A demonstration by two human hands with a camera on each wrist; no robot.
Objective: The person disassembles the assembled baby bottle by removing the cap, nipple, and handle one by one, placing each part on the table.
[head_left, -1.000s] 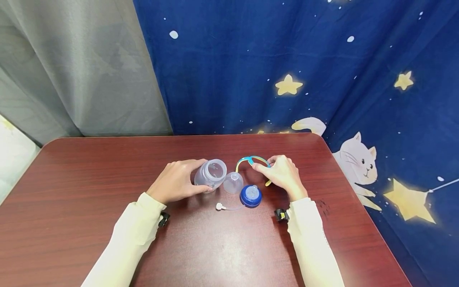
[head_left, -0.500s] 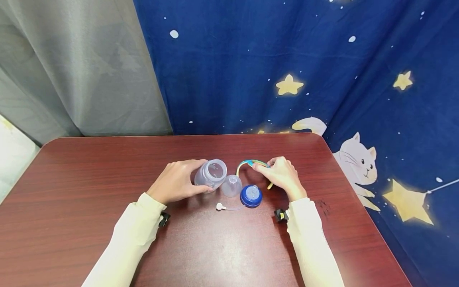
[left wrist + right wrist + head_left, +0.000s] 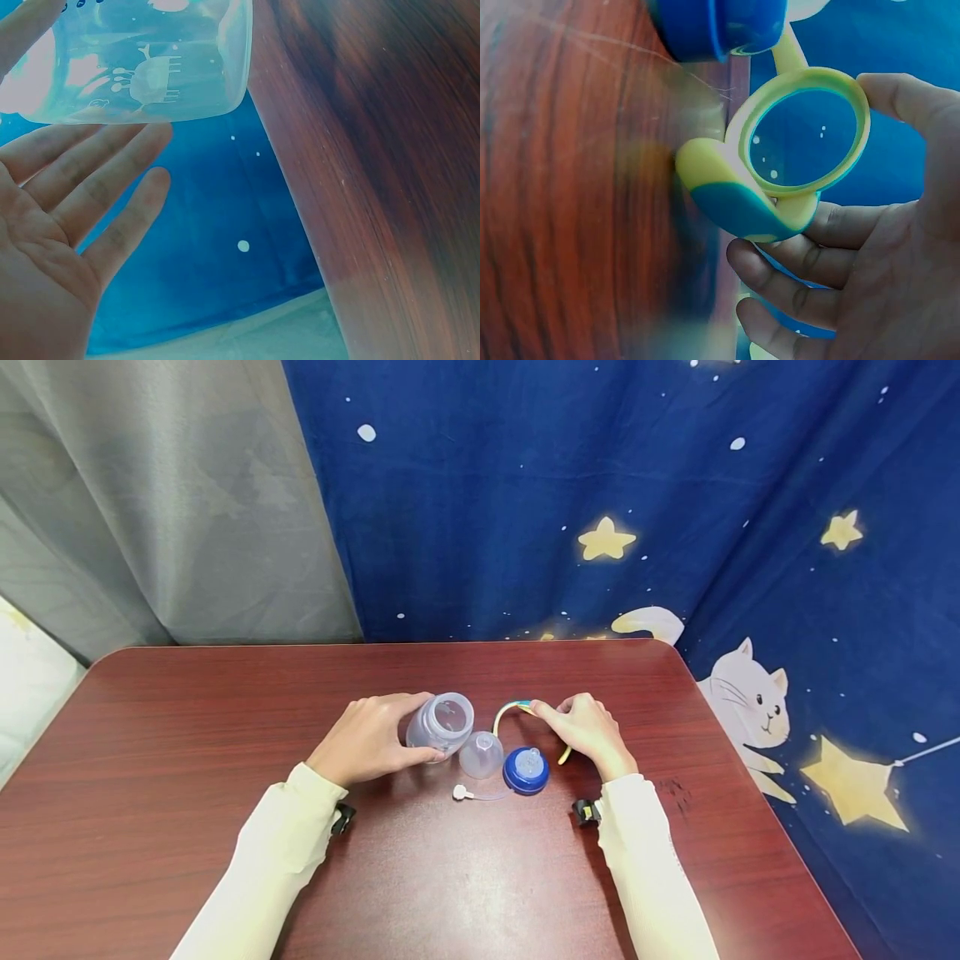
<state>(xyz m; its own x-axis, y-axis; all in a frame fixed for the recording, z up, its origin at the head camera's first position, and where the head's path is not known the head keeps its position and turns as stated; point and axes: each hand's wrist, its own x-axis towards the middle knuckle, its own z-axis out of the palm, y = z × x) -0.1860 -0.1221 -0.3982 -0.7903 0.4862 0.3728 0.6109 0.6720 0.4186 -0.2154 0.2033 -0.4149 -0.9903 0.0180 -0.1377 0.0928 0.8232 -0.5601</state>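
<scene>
My left hand (image 3: 363, 739) grips a clear baby bottle (image 3: 422, 737), thumb on the near side and fingers on the far side. Its uncapped mouth leans toward me and the right; pale animal prints show on its wall in the left wrist view. My right hand (image 3: 591, 733) pinches the yellow-and-teal bottle handle (image 3: 739, 204) at one of its rings between thumb and fingers. Between the hands sit a clear dome cap (image 3: 481, 757), close beside the bottle, and a blue collar (image 3: 527, 782) with a clear nipple (image 3: 529, 762) pointing up.
A thin clear straw with a white weighted end (image 3: 461, 792) extends left from the blue collar on the brown table (image 3: 187, 760). Blue starry curtain (image 3: 480, 510) and grey curtain (image 3: 187, 527) hang behind the table's far edge.
The handle has tipped over in my right hand, so its ring shows less in the head view. The dome cap has slid a little left and toward me. My left hand and bottle stay put.
</scene>
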